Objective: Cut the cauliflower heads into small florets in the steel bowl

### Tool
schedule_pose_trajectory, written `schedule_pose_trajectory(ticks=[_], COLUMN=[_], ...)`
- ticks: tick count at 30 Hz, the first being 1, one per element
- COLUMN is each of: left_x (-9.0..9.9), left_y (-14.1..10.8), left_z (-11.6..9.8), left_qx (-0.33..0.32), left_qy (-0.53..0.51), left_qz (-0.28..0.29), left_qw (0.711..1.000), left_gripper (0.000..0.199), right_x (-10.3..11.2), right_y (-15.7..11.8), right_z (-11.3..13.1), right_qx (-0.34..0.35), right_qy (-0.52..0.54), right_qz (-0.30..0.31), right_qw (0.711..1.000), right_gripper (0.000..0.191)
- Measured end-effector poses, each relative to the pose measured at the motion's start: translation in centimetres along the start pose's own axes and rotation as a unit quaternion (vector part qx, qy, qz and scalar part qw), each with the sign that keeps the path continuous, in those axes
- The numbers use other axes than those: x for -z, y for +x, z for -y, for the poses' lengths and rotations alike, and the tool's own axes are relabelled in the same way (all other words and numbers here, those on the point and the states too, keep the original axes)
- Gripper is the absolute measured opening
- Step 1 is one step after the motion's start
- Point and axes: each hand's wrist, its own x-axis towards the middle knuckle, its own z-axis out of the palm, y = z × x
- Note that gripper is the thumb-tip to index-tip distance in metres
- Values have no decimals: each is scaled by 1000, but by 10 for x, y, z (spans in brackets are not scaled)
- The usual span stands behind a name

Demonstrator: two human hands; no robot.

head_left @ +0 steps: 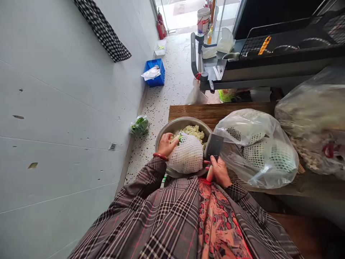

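A large metal bowl (pixel 159 137) sits at the left end of a wooden table, with pale cauliflower pieces (pixel 194 131) inside. Over the bowl is a bundle in white foam netting (pixel 186 155), a little green showing at its top. My left hand (pixel 166 145), with a red bangle at the wrist, grips the bundle's upper left side. In my right hand (pixel 219 172) is a cleaver (pixel 214 146), its dark broad blade upright beside the bowl's right rim and its light handle within my fingers.
On the wooden table (pixel 188 110), a clear bag (pixel 258 151) of netted vegetables lies right of the bowl, with another bulky bag (pixel 315 118) beyond. A metal cart (pixel 207 77) stands ahead. Bagged greens (pixel 139 125) and a blue crate (pixel 155 80) are on the floor by the wall.
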Motion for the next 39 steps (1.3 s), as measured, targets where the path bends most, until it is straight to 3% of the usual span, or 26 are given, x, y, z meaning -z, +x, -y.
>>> schedule_pose_trajectory(ticks=[2, 4, 7, 9, 11, 15, 18, 20, 24, 29, 32, 36, 39], left_x=[7, 14, 21, 23, 22, 15, 12, 12, 14, 10, 4, -3, -8], left_y=[-27, -56, -91, -103, -106, -103, -105, -110, -120, -126, -126, -128, -129], left_z=[2, 4, 5, 4, 2, -6, -11, -13, -16, -23, -24, -26, -37], left_qx=[-25, -72, -159, -181, -171, -170, -202, -180, -96, -69, -89, -111, -144], left_qy=[14, 38, 80, 114, 153, 178, 103, 65, 92, 126, 97, 45, 10], left_qz=[-19, 11, 62, 73, 77, 116, 165, 194, 207, 217, 187, 152, 170], left_qw=[999, 997, 982, 974, 970, 962, 960, 962, 969, 966, 973, 981, 975], left_gripper=[30, 32, 53, 62, 54, 10, 12, 10, 8, 12, 20, 25, 20], right_x=[4, 7, 6, 1, -7, -16, -15, -11, -5, -13, -22, -33, -40], right_y=[-4, -9, -17, -22, -25, -29, -33, -38, -47, -49, -45, -38, -31], right_z=[10, 24, 47, 58, 65, 67, 69, 71, 74, 71, 67, 59, 54], right_qx=[46, 109, 208, 248, 270, 302, 326, 330, 321, 299, 297, 291, 284], right_qy=[-60, -145, -251, -288, -313, -365, -426, -468, -537, -633, -638, -626, -610], right_qz=[-12, -4, 46, 85, 111, 143, 176, 191, 212, 227, 235, 232, 243], right_qw=[997, 984, 944, 921, 904, 869, 825, 797, 751, 677, 670, 686, 698], right_gripper=[42, 37, 35, 32, 29, 25, 23, 23, 21, 16, 15, 16, 14])
